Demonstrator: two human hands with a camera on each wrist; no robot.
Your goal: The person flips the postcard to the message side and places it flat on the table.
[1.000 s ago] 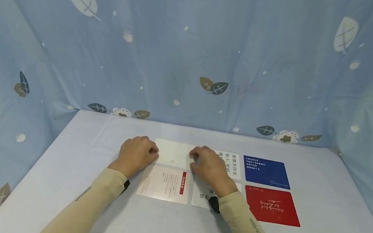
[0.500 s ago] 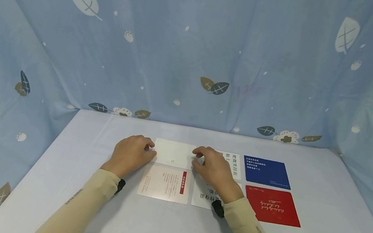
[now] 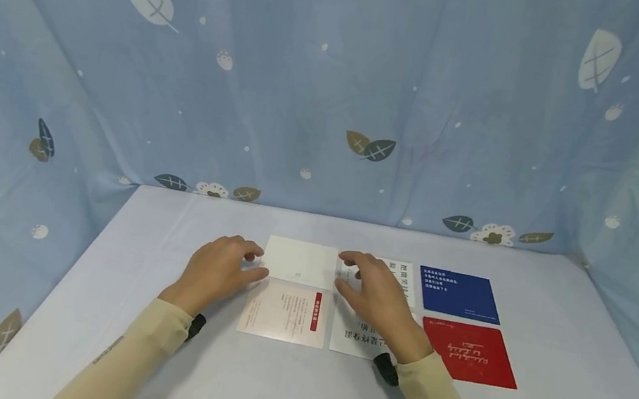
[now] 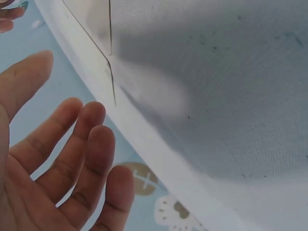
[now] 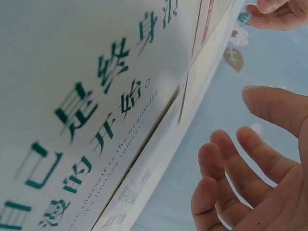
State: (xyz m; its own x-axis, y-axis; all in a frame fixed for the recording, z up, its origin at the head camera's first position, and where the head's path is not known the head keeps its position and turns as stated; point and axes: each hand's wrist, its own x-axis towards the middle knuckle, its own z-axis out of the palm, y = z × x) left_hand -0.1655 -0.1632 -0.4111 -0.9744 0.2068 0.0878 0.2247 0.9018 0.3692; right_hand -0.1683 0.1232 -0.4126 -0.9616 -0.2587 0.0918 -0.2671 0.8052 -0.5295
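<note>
Surface: a pale table point(image 3: 273, 391) backed by blue cloth printed with leaves point(image 3: 339, 89).
Cards: six, laid flat in two rows of three.
Blank white card point(image 3: 300, 262): far row, left end; long axis runs left to right, edges square with the table's.
Neighbours: a red-striped card point(image 3: 284, 312) just in front; two white cards with dark lettering point(image 3: 402, 276) point(image 3: 356, 338); one blue card point(image 3: 459, 294); one red card point(image 3: 468, 353).
Left hand point(image 3: 217, 271): beside the blank card's left edge, fingers loosely spread, holding nothing.
Right hand point(image 3: 376, 294): at its right edge, fingers spread and relaxed, holding nothing.
</note>
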